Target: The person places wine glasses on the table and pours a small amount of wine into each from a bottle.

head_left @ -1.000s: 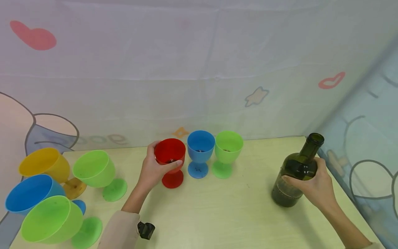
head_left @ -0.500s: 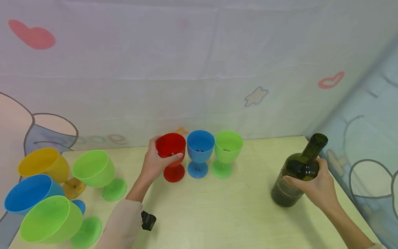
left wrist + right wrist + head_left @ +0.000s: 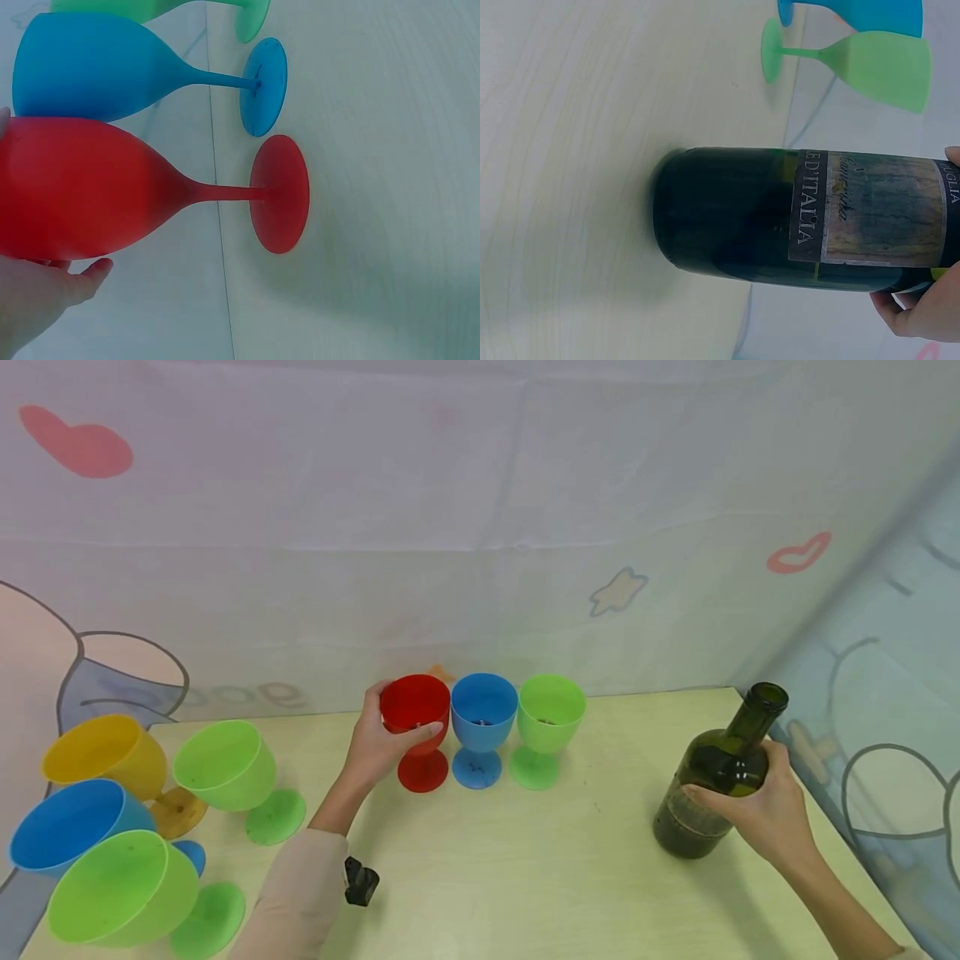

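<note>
My left hand (image 3: 381, 739) grips the bowl of a red goblet (image 3: 423, 770), thumb across the near side. In the left wrist view the red goblet (image 3: 97, 187) stands with its foot on the table, beside a blue goblet (image 3: 97, 67). In the head view that blue goblet (image 3: 483, 714) and a green goblet (image 3: 551, 714) continue the row to the right, small dark bits visible inside them. On the right, my right hand (image 3: 761, 806) holds a dark green wine bottle (image 3: 705, 777) around its upper body. Its label (image 3: 885, 210) shows in the right wrist view.
Several more goblets stand at the table's left: a yellow one (image 3: 112, 756), a blue one (image 3: 78, 827), a green one (image 3: 228, 768) and a nearer green one (image 3: 123, 889). A patterned cloth (image 3: 480, 527) hangs behind the table (image 3: 540, 877), another at the right.
My left hand has moved the red goblet slightly away from me and to the right, in line with the blue one. The bottle tilted a little; my right hand stays around it.
</note>
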Demonstrator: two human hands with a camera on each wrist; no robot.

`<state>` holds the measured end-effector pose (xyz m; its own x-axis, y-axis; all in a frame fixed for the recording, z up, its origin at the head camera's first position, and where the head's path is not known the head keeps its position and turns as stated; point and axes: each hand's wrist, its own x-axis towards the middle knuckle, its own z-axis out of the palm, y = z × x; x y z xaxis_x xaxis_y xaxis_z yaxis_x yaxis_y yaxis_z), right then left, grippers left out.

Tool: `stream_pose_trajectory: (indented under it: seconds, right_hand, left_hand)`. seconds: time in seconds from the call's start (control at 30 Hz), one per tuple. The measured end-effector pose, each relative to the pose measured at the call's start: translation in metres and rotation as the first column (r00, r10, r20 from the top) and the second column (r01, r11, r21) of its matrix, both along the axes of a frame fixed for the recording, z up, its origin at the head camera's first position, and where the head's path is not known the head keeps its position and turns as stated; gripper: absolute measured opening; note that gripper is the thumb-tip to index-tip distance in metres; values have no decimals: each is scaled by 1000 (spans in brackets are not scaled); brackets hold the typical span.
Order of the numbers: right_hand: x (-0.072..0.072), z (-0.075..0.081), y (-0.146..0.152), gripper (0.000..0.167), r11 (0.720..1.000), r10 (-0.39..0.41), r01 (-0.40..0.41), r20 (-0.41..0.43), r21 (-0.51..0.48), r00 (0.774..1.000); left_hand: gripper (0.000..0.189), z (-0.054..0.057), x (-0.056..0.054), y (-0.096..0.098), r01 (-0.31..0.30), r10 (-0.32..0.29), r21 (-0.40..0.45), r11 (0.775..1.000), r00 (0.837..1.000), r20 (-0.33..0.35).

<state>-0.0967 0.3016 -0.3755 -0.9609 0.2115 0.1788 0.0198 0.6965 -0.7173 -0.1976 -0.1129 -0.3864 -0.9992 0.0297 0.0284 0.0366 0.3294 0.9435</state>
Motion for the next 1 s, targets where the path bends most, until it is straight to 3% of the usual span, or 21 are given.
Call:
stream_pose_trajectory:
  seconds: [1.0]
  right_hand:
    - [2,-1,5,84,1000,13,-13,5,-18,1000]
  left_hand:
    - [97,0,0,-4,26,-26,-23,999,999,24]
